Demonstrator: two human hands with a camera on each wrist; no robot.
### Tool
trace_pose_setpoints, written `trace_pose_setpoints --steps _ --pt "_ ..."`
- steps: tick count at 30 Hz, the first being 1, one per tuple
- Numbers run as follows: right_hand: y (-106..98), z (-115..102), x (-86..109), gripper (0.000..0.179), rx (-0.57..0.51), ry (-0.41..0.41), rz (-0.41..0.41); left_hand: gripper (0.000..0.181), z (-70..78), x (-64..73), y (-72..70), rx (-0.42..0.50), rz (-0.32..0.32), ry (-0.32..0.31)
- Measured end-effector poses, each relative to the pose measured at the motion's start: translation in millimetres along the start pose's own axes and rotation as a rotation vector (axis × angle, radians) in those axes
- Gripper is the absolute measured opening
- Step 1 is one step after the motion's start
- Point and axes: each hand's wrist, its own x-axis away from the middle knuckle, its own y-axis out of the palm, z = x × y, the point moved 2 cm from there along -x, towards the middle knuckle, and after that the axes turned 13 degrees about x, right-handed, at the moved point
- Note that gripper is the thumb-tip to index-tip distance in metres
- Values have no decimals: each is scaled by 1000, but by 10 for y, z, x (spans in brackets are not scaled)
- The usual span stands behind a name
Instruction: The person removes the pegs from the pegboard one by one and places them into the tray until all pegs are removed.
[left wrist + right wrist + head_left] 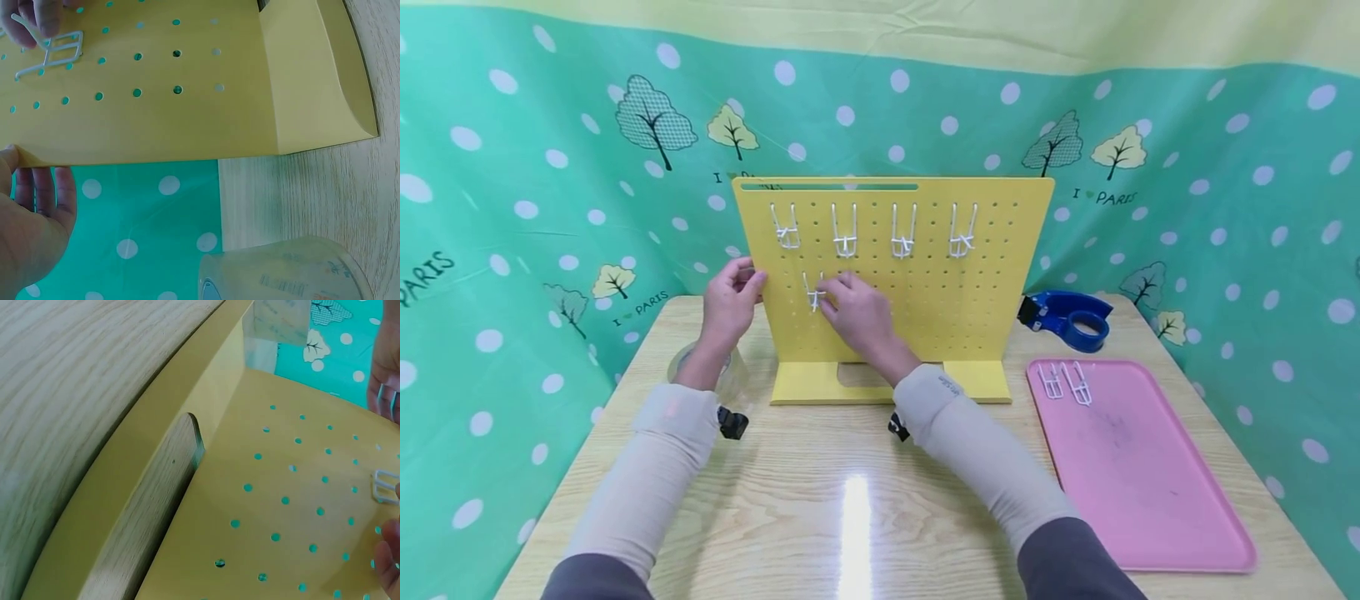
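A yellow pegboard (955, 308) stands upright on its base on the wooden table. My left hand (730, 300) grips its left edge, thumb on the front and fingers behind, as the left wrist view also shows. At the second row, the fingertips of my right hand (861, 317) pinch a white wire hook (813, 297) lying against the board. In the left wrist view these fingers cover part of the hook (47, 57). Several similar hooks, such as the leftmost hook (787, 233), hang in a row along the top.
A pink tray (1150, 483) at the right bears two white hooks (1078, 387). Behind it lies a blue tape dispenser (1067, 319). A roll of clear tape (287, 275) stands left of the board, beneath my left forearm. A green dotted curtain (865, 125) surrounds the table.
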Motion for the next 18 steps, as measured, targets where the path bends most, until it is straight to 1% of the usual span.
trace_pose_setpoints --steps 5,10,18 --pt "52 -38 -22 9 10 12 20 38 12 2 -1 -1 -6 -5" --pt "94 -58 -20 7 20 13 63 37 11 4 -1 2 -4 1" --pt "126 -64 5 7 1 0 98 38 -11 -4 -13 -15 -9 3"
